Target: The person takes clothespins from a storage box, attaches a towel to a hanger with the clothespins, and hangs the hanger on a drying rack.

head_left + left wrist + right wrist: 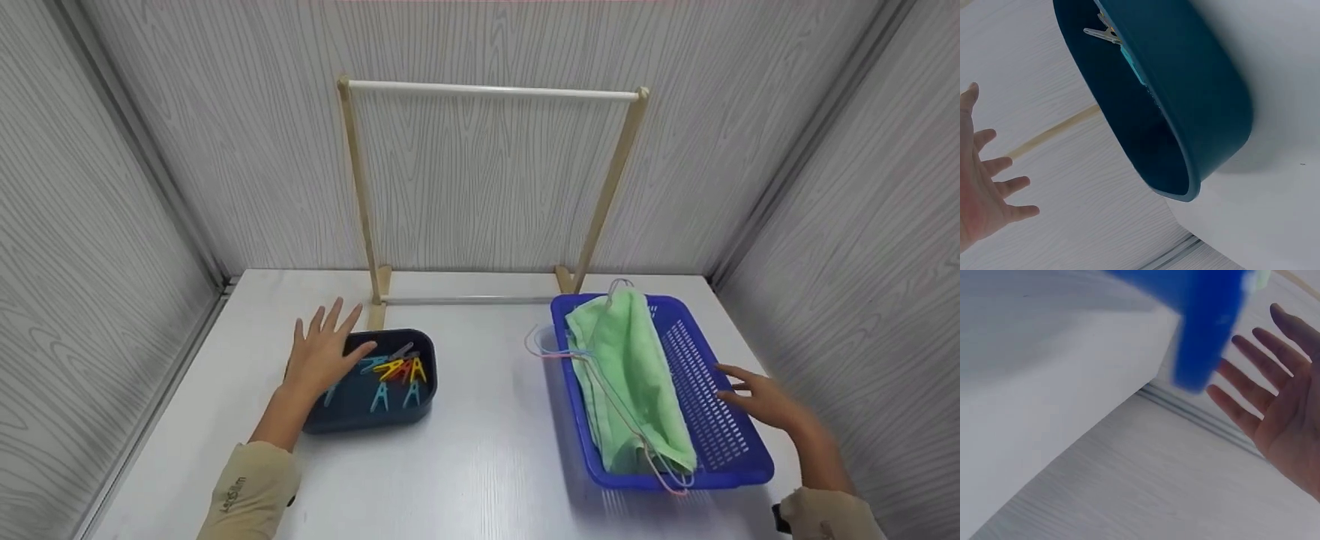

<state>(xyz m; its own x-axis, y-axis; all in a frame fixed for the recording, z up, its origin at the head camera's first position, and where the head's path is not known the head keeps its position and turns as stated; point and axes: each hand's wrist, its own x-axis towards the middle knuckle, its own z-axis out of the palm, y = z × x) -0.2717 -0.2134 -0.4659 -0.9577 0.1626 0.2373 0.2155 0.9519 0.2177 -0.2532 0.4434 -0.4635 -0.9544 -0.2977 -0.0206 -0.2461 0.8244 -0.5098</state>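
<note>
My left hand [319, 358] hovers with spread fingers over the left side of a dark blue tub [367, 421]. Inside the tub lie several clothespins [391, 369] in blue, yellow, red and grey. In the left wrist view the tub [1207, 95] stands beside the hand [985, 197], fingers apart and holding nothing. At the right, my right hand [765, 401] is at the outer rim of a blue plastic basket [694, 375], its fingers loosely extended. A light green towel [626, 360] lies in the basket with thin wire hangers [619, 405], which stick out over the rim.
Behind the tub and basket stands a wooden rack with a white top bar [491, 91] and light wood posts [611, 187]. Grey wood-patterned walls [97, 225] enclose the white table [480, 450] at the back and both sides.
</note>
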